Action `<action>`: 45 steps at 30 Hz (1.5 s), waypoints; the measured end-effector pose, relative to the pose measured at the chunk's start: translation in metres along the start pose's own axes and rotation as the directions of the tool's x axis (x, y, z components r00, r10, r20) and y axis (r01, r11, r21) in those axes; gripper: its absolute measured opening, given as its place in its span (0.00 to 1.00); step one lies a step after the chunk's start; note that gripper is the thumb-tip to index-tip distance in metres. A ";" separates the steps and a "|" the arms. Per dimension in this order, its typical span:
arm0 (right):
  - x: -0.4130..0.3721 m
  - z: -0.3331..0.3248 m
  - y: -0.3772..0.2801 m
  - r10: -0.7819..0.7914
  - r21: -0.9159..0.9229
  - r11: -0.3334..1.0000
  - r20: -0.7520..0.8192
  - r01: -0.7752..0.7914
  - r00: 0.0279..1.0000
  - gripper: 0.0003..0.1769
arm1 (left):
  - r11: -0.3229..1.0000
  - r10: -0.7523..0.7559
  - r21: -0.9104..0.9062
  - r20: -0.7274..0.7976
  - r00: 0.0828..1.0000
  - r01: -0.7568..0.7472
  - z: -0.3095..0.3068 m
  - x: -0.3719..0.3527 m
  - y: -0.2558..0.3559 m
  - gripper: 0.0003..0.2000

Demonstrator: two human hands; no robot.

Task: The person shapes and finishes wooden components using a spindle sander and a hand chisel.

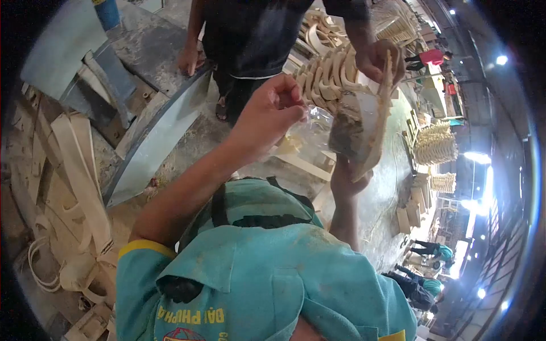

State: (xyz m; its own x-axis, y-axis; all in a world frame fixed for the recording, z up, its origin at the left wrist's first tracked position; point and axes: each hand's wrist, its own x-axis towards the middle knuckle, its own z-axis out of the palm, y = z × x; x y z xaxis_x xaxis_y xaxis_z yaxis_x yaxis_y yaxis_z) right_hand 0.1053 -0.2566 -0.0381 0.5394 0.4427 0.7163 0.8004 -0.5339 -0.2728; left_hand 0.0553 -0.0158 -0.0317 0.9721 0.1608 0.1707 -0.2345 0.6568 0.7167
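Observation:
My left hand [267, 116] is raised near the middle, thumb and fingers pinched together; I cannot make out what is between them. Beside its fingertips is clear, crinkled plastic [315, 128]. My right hand [350, 181] grips the lower end of a curved, pale, rough-edged board [380, 119], with its fingers partly hidden behind it. A grey-white face and a shiny brownish patch [347, 128] show on the board's left side. Another person's hand [381, 59] is at the upper end of the same board.
A person in dark clothes [250, 40] stands opposite, close to me. Stacked curved wooden parts [324, 79] lie behind the board. On the left are a curved grey panel [156, 139] and loose wooden strips [85, 176]. More stacks [435, 145] and several people are farther right.

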 end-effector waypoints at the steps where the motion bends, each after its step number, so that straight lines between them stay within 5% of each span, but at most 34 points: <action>1: 0.000 0.004 0.000 -0.007 0.014 1.000 -0.042 0.008 0.999 0.10 | 1.000 -0.002 0.018 -0.006 1.000 0.002 0.000 0.001 0.001 0.10; 15: -0.011 0.013 0.003 0.101 0.099 0.990 0.023 -0.103 0.995 0.15 | 0.986 -0.144 0.083 -0.027 0.989 0.146 0.005 -0.004 0.008 0.07; 19: 0.002 0.012 -0.003 -0.089 0.045 0.995 -0.053 0.091 0.995 0.15 | 0.975 -0.192 0.101 -0.046 0.980 0.196 0.004 -0.002 0.006 0.07; 25: -0.006 0.009 -0.001 0.067 0.209 0.977 -0.069 -0.051 0.995 0.15 | 0.964 -0.196 0.170 -0.052 0.979 0.202 0.016 -0.005 0.010 0.07; 40: 0.010 0.006 -0.008 0.023 0.259 0.966 -0.098 0.003 0.995 0.05 | 0.957 -0.185 0.214 -0.077 0.980 0.197 0.014 -0.006 0.016 0.08; 43: 0.004 0.008 -0.004 0.002 0.259 0.965 -0.102 0.025 0.995 0.08 | 0.922 -0.157 0.345 -0.077 0.985 0.174 0.012 -0.008 0.014 0.07; 45: 0.004 0.008 -0.007 0.006 0.239 0.971 -0.066 0.010 0.998 0.10 | 0.776 -0.062 0.627 -0.023 0.998 0.063 0.006 -0.007 0.014 0.08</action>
State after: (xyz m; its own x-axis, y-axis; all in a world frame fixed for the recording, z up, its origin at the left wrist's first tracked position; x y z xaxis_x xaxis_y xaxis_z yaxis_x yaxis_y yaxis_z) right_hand 0.1039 -0.2455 -0.0389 0.5257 0.3908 0.7556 0.8451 -0.3417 -0.4112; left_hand 0.0452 -0.0121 -0.0191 0.9844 0.1369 0.1103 -0.1191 0.0579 0.9912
